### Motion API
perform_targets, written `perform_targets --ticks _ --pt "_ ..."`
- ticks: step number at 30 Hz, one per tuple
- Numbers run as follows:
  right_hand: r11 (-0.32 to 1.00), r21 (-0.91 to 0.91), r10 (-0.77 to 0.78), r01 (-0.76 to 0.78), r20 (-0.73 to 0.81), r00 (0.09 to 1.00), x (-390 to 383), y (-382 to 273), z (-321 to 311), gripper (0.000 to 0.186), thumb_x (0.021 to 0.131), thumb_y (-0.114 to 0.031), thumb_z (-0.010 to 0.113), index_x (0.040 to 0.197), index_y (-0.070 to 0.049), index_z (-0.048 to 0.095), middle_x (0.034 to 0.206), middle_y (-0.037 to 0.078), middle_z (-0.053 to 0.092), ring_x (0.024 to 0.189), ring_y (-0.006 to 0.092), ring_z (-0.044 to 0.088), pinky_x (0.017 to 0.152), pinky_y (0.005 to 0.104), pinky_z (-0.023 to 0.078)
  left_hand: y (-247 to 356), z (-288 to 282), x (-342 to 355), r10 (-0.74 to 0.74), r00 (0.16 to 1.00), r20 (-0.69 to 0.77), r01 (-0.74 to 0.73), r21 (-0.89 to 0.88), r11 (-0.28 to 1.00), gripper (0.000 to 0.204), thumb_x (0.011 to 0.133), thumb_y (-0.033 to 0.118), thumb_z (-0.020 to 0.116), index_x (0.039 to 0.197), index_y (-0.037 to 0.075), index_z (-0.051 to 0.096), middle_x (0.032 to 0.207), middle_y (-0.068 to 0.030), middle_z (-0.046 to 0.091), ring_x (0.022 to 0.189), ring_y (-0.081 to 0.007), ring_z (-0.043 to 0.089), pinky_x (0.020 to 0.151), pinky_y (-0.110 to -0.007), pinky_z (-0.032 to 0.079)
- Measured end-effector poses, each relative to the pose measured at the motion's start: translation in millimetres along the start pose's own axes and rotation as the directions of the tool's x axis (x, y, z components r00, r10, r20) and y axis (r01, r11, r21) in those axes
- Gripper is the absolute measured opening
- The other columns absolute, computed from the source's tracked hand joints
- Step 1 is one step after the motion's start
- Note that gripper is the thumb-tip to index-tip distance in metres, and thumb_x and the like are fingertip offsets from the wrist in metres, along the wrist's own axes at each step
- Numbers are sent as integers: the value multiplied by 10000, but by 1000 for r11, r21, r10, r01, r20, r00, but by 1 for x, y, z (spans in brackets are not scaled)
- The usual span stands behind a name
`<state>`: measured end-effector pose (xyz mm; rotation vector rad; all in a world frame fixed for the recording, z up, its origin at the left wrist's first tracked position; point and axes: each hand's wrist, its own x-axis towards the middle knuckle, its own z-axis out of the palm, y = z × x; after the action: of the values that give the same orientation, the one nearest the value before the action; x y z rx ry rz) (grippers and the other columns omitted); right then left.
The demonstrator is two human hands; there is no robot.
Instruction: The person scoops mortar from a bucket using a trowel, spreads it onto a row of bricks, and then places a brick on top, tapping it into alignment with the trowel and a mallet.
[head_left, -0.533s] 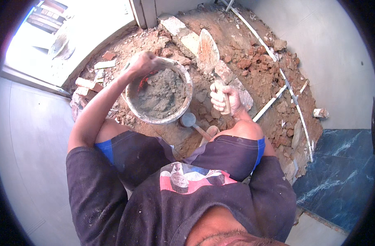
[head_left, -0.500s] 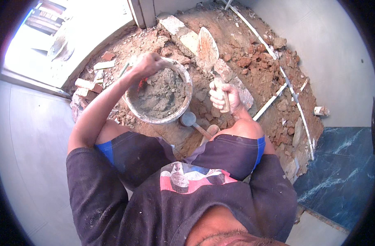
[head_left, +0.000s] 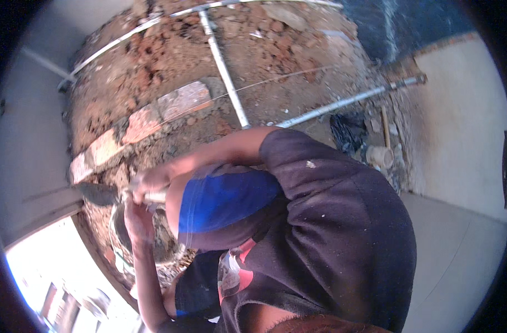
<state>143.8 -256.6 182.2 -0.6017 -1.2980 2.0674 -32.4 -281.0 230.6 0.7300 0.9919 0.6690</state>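
Note:
My right hand (head_left: 150, 183) is closed on the handle of a trowel, and motion blurs it. The trowel's blade (head_left: 98, 193) points away to the left, at the end of a row of bricks (head_left: 139, 124). My left hand (head_left: 138, 221) is raised close beside the right one, by the trowel's neck; its fingers are smeared, so I cannot make out whether they touch the tool. Below both hands stands a bucket (head_left: 119, 226) with grey mortar (head_left: 163, 240) inside, partly hidden by my left arm and knee.
White pipes (head_left: 223, 66) cross the broken soil (head_left: 275, 61). A thin string (head_left: 281, 76) runs over the bricks. On the right are a black plastic bag (head_left: 347, 133) and a whitish container (head_left: 380, 157). Dark blue marbled tiles (head_left: 397, 25) lie at the far right; a bright doorway opens lower left.
The view has swung to the right. My left hand has left the bucket's rim and come up beside the right hand. The trowel has moved over near the bucket.

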Motion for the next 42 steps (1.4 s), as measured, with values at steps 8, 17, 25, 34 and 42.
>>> perform_targets --ticks 8,17,25,34,42 --pt "708 -671 -239 222 69 969 -10 0 -11 482 830 -433 673 1026 7 657 832 157 662 723 258 624 641 403 489 7 -11 11 -88 993 -79 97 112 989 405 1028 321 424 1254 -2 518 1197 -114 577 1148 -205 536 1006 -378 410" --pt "784 -620 -282 -9 -371 885 -39 -12 -74 333 899 -335 647 856 -7 622 755 98 633 697 171 557 659 372 460 50 -35 41 332 925 -186 -157 608 779 285 933 254 577 992 -25 575 785 -71 568 716 -147 585 621 -313 482" --pt "624 -669 -279 -403 -673 685 -112 -138 -104 289 866 -316 612 968 -52 668 884 169 693 793 313 661 742 423 498 125 -59 6 538 823 -181 -126 866 483 532 803 293 700 1091 -129 555 893 -220 625 809 -292 591 754 -412 481" --pt "397 -491 129 -776 -807 576 -263 -275 13 266 798 -283 589 907 -64 694 870 203 679 813 376 655 739 482 497 256 32 -106 289 947 -138 23 929 369 441 845 322 663 1088 -41 606 889 -230 669 820 -360 665 728 -437 516" --pt "191 -216 324 -958 -907 269 -389 -402 127 264 729 -249 617 769 -9 719 880 225 688 827 383 673 752 482 529 336 137 -224 155 969 -191 68 814 577 392 781 218 766 1036 -52 641 894 -177 694 801 -330 643 742 -431 511"
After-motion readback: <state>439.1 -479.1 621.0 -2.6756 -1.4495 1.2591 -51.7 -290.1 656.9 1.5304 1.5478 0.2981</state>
